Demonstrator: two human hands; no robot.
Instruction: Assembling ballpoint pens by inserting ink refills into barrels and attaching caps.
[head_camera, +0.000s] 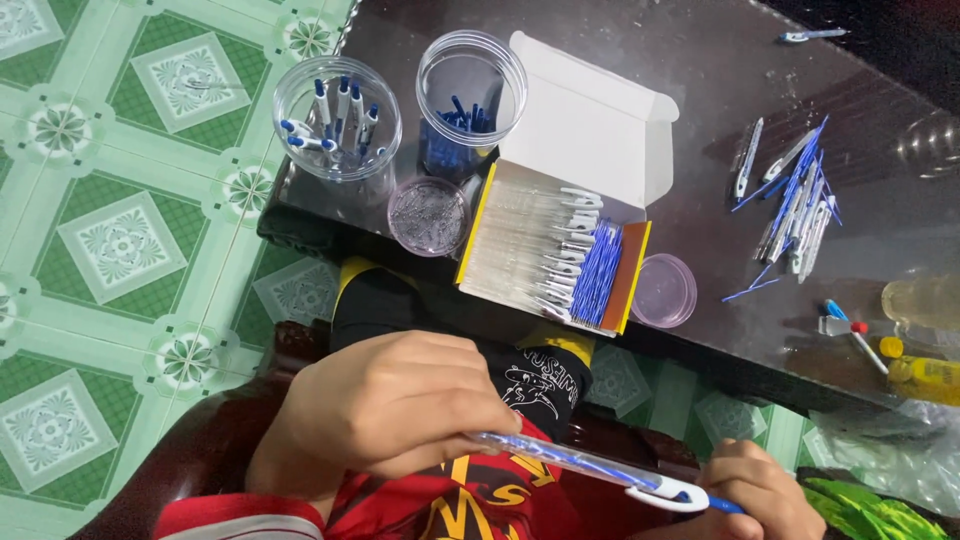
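Both hands hold one ballpoint pen (600, 470) low in the view, over the person's lap. The left hand (385, 405) is curled shut around the clear barrel end, fingers wrapped over it, while the right hand (755, 490) pinches the white clip end, where a blue tip pokes out past the fingers. The pen lies nearly level between them, tilted slightly down toward the right.

Above the hands, on the dark tabletop (700, 80), an open cardboard box (560, 240) with its white lid folded back is packed with clear pen barrels and a bundle of blue refills. Just left of the box stands a small round container of springs (428, 215); behind it are two clear jars, one (335, 125) holding assembled white-and-blue pens, the other (470, 95) holding blue parts. A shallow round lid (664, 290) sits just right of the box. Farther right lies a loose pile of pens and refills (795, 205). The floor (120, 240) is green patterned tile.
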